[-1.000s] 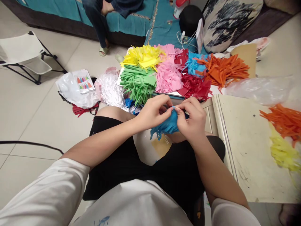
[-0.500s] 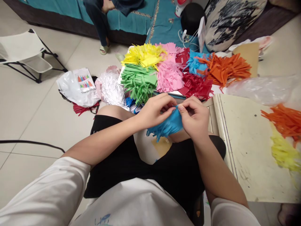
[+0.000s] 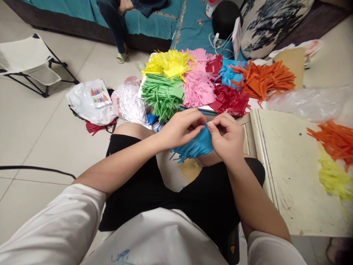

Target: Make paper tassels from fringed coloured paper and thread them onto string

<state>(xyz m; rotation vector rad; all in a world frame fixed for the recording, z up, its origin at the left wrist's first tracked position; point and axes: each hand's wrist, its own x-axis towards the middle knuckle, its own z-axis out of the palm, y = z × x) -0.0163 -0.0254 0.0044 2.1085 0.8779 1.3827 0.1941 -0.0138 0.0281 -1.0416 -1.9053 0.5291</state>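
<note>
Between my two hands, above my lap, is a blue fringed paper tassel (image 3: 197, 145), its cut strips hanging down to the left. My left hand (image 3: 189, 127) pinches its upper edge with thumb and fingertips. At the top right corner, my right hand (image 3: 227, 134) grips it between thumb and curled forefinger. The fingertips of both hands are close together. Just beyond lie piles of fringed paper: green (image 3: 162, 94), yellow (image 3: 169, 64), pink (image 3: 198, 86), dark red (image 3: 230, 99), blue (image 3: 231, 71) and orange (image 3: 268, 81).
A cream cabinet top (image 3: 292, 176) at right bears orange fringe (image 3: 333, 140) and yellow fringe (image 3: 335, 175). Silvery white fringe (image 3: 132, 105) and a white plastic bag (image 3: 92, 106) lie at left. A folding stool (image 3: 26, 55) stands farther left. Someone's leg (image 3: 114, 24) shows by the teal sofa (image 3: 68, 13).
Both hands have shifted very slightly left with the blue tassel, whose strips swing a little to the left. The grip looks the same.
</note>
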